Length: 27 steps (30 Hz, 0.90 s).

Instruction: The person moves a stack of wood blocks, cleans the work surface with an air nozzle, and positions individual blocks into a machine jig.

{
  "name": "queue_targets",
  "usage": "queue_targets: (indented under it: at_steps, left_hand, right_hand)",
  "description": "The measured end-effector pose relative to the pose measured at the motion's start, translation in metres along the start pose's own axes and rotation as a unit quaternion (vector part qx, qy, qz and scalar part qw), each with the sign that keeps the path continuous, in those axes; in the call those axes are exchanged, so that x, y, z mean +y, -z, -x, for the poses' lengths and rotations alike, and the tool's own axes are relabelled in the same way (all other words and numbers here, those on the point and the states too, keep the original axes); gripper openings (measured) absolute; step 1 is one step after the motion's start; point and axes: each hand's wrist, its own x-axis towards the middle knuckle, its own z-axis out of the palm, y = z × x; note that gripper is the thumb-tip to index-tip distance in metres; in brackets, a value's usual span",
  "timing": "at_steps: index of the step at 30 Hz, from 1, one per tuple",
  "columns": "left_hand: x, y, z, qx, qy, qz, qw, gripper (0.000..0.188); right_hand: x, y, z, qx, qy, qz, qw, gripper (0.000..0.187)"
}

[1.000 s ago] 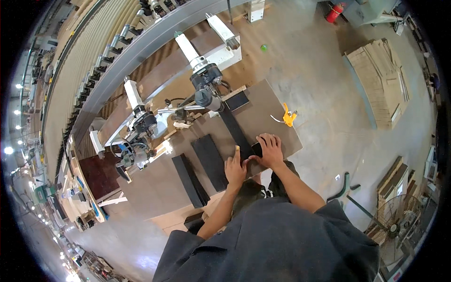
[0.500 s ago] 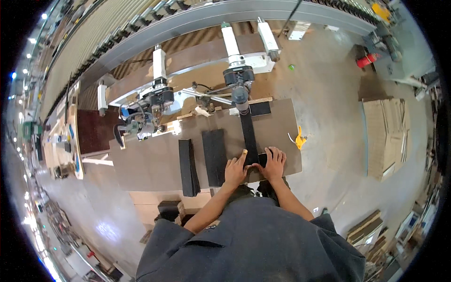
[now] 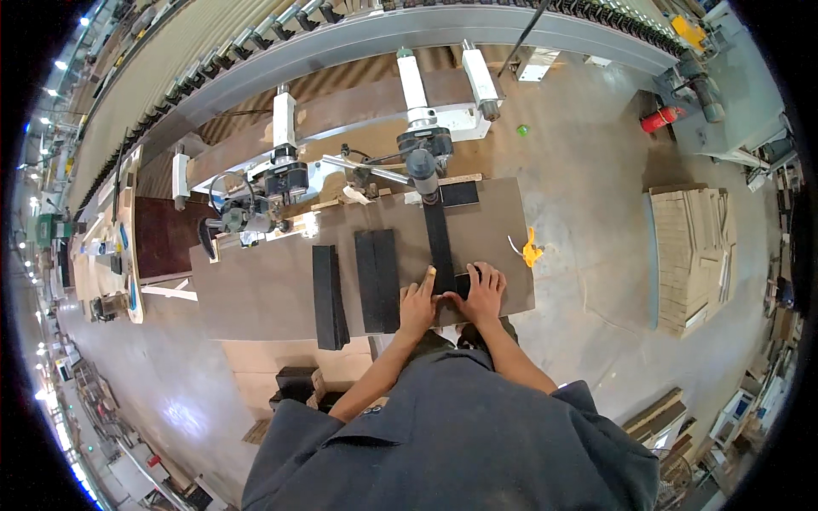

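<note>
Both hands lie flat on the counter (image 3: 281,289), left hand (image 3: 417,307) and right hand (image 3: 482,294) pressing a dark strip (image 3: 439,243) that runs under the machine head (image 3: 423,160); neither grip closes around it.

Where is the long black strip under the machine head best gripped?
At the near end of the black strip, pinched across its long edges from the person's side. It is flat and narrow; its far end sits under the machine head, and both hands already rest there.

Brown worktable (image 3: 256,289): two stacks of dark strips (image 3: 328,296) (image 3: 377,279), one long dark strip (image 3: 440,243), yellow object (image 3: 532,253).
</note>
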Motion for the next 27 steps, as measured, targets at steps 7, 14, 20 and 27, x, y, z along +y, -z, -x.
queue_targets:
  at_steps: [7, 14, 20, 27]
  left_hand:
    - [-0.003, 0.001, -0.005, 0.016, -0.016, -0.021, 1.000, 0.086]
    - [-0.002, 0.009, -0.008, -0.010, 0.018, -0.019, 1.000, 0.089]
    - [0.000, 0.036, -0.034, -0.103, 0.148, 0.191, 0.965, 0.067]
    - [0.058, 0.004, -0.102, 0.050, 0.156, -0.063, 0.984, 0.075]
  right_hand:
    - [0.002, -0.001, -0.004, -0.009, -0.003, 0.004, 1.000, 0.097]
    - [0.003, 0.003, -0.004, 0.001, 0.011, 0.018, 1.000, 0.098]
    - [0.007, 0.008, 0.002, 0.010, 0.012, -0.042, 0.999, 0.093]
    - [0.004, 0.012, 0.004, 0.022, 0.031, -0.050, 0.998, 0.082]
